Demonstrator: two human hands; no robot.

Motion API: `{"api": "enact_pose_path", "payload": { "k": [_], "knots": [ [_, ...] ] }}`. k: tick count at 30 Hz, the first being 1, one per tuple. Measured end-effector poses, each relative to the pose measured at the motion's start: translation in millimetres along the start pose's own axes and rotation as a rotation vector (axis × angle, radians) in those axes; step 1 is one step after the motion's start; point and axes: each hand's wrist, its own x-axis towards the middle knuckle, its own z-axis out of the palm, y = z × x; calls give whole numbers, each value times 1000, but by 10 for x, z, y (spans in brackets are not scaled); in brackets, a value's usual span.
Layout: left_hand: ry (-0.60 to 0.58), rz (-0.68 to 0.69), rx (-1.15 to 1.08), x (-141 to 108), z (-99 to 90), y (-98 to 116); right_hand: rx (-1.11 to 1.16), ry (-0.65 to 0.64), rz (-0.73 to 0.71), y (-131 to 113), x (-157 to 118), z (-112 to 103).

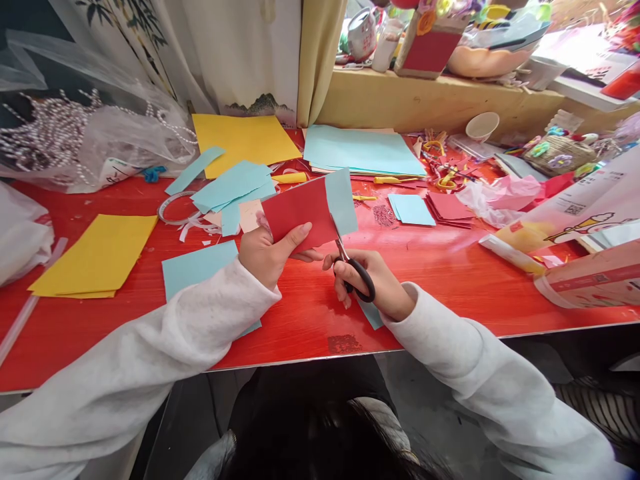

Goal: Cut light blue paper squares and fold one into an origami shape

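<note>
My left hand (273,253) grips a red paper piece (303,213), thumb on top and fingers underneath. Behind its right edge a light blue paper (343,202) sticks out. My right hand (373,277) is closed around black-handled scissors (364,283), whose blades meet the lower right edge of the papers. Under my right hand lies a blue strip (371,315) on the table. Another blue sheet (200,267) lies partly beneath my left forearm.
On the red table (310,327) are yellow sheets (100,253), a blue paper stack (363,150), small blue squares (413,209) and red squares (450,208). A paper cup (483,125) stands at the back right. Plastic bags (145,133) fill the left side.
</note>
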Motion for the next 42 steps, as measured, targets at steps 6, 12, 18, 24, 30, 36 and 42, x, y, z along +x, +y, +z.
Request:
{"api": "enact_pose_path", "payload": {
  "k": [6,12,18,24,30,36,42],
  "knots": [
    [-3,-21,-38,5,10,-5,-1,4,-9,15,10,-5],
    [-34,-32,-32,-18,32,5,-9,28,-16,8,12,2],
    [-52,-55,-57,-11,31,-6,22,28,-27,27,19,4],
    [-20,-33,-96,-3,77,-64,0,30,-40,29,26,-4],
    [-43,-58,-142,-5,77,-72,11,21,-47,35,34,-5],
    [-77,-79,-125,-11,82,-69,-4,45,-56,54,43,-14],
    [-80,-99,-143,-1,75,-99,20,36,-53,63,50,-11]
  ]
}}
